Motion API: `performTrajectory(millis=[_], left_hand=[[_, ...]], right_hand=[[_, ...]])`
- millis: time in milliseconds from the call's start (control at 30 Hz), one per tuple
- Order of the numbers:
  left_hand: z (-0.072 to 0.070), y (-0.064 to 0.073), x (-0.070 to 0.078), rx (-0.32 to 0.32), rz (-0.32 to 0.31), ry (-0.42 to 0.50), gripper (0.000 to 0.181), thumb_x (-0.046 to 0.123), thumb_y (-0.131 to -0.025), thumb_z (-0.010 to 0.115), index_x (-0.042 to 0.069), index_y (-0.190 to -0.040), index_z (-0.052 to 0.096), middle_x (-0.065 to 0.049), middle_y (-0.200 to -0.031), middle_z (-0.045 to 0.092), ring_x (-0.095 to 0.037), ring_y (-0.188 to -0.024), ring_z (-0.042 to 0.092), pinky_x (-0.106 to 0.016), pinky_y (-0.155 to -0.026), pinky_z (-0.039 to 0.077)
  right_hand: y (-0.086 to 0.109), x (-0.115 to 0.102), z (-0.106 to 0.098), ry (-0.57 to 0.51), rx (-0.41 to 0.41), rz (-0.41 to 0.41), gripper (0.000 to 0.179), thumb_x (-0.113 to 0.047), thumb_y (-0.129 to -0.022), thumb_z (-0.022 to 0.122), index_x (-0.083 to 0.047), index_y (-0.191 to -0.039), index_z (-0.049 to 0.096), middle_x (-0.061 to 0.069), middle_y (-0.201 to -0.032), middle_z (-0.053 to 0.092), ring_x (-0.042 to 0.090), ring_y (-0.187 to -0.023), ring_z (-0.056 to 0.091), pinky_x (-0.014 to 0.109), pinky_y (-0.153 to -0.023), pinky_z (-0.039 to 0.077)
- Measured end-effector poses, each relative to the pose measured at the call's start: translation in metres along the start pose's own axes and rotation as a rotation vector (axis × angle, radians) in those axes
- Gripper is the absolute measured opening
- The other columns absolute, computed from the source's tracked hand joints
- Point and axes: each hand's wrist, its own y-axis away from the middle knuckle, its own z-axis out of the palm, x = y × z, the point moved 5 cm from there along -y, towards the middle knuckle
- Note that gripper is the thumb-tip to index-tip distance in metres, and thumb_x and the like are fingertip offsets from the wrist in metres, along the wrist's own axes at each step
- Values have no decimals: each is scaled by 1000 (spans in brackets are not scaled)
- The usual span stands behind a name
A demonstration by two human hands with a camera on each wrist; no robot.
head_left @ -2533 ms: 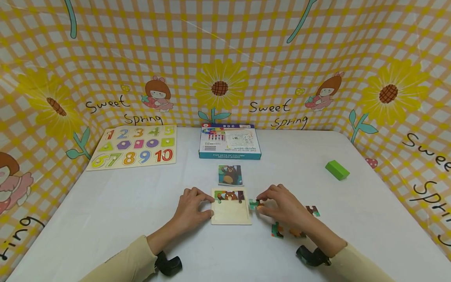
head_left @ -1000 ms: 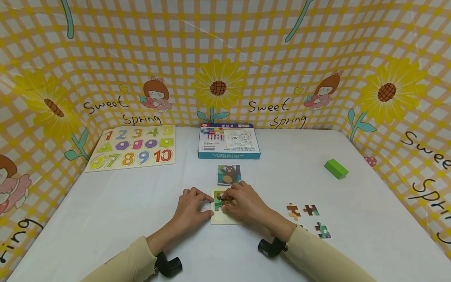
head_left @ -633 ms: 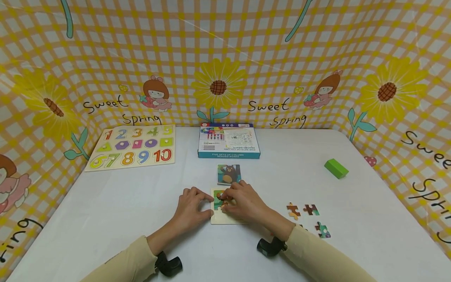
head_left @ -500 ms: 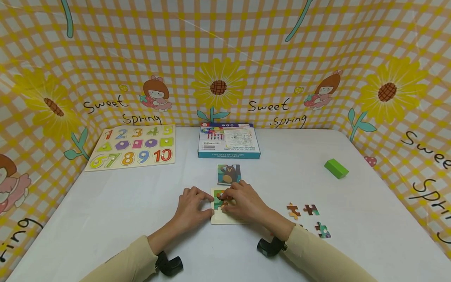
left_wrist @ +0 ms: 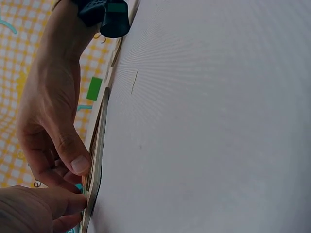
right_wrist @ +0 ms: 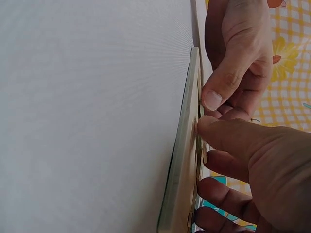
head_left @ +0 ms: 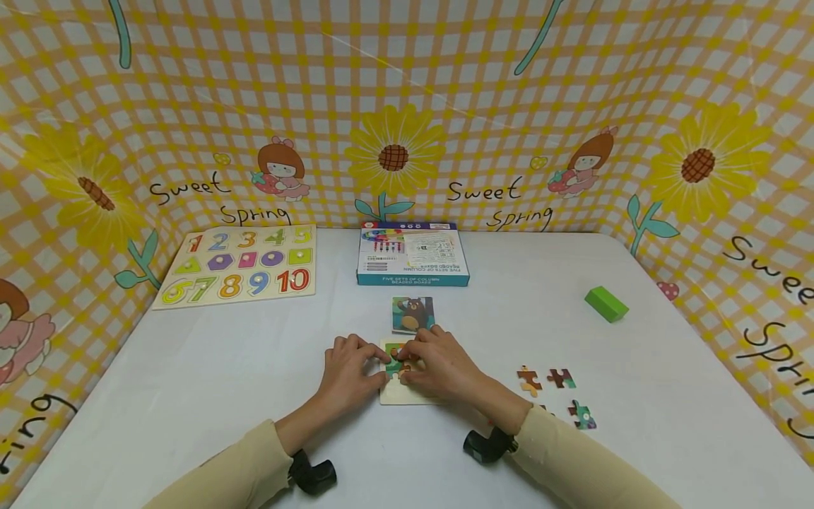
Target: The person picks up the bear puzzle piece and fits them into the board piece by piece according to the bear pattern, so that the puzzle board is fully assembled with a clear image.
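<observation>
1. Nearest are two cream cloth sleeves [head_left: 219, 474], with a small black plastic camera [head_left: 313, 476] on each wrist
2. To the right of the right arm, a teal puzzle piece with dark bits [head_left: 582, 415] lies on the white cloth-covered surface [head_left: 388, 459], and a bit of another one peeks out by the arm, mostly hidden
3. The left hand [head_left: 346, 371] has its thumb and first finger bent, with a gap between them, and the tips touch the left edge of the pale square wooden puzzle board [head_left: 397, 397]; I cannot tell if they pinch anything
4. The right hand [head_left: 441, 364] is over the board, and its fingers are bent, a little way apart, round a small flat green and brown puzzle piece [head_left: 393, 367]
5. That piece is in the left part of the board, between the two hands, and the right hand hides much of the rest
6. On the right, a brown and tan puzzle piece [head_left: 529, 380] lies near a dark brown and green puzzle piece [head_left: 562, 378], not touching
7. Just past the board is a square picture card of a brown bear [head_left: 412, 311]
8. Far to the right is a bright green block [head_left: 606, 304]
9. Far to the left is a pale wooden number board [head_left: 238, 268] with bright numbers and shapes
10. In the middle at the back is a flat blue and white cardboard box [head_left: 413, 281]
11. Last comes a yellow checked cloth with sunflowers [head_left: 397, 78]
</observation>
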Motion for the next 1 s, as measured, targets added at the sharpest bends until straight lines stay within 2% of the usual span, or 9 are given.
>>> performTrajectory(millis=[167, 500, 1000], left_hand=[[0, 0, 1, -3, -4, -9, 15, 21, -73, 74, 19, -88, 71, -3, -89, 52, -19, -90, 39, -39, -77, 28], [-1, 1, 1, -15, -14, 19, 16, 22, -73, 74, 20, -89, 71, -2, -89, 52, -17, -89, 38, -39, -79, 27], [0, 1, 2, -11, -8, -4, 15, 24, -73, 73, 21, -88, 71, 0, -89, 51, -18, -89, 38, -39, -77, 26]], right_hand=[[0, 2, 1, -14, -5, 18, 21, -31, -74, 77, -21, -93, 72, -5, -87, 61, 12, -80, 40, 29, -73, 32], [0, 1, -1, -18, 20, -18, 18, -31, -75, 77, -21, -89, 72, -5, -81, 57, 11, -76, 37, 27, -68, 30], [0, 0, -1, -13, 14, -20, 19, -30, -74, 77, -20, -89, 72, -5, -81, 55, 12, -76, 37, 27, -68, 29]])
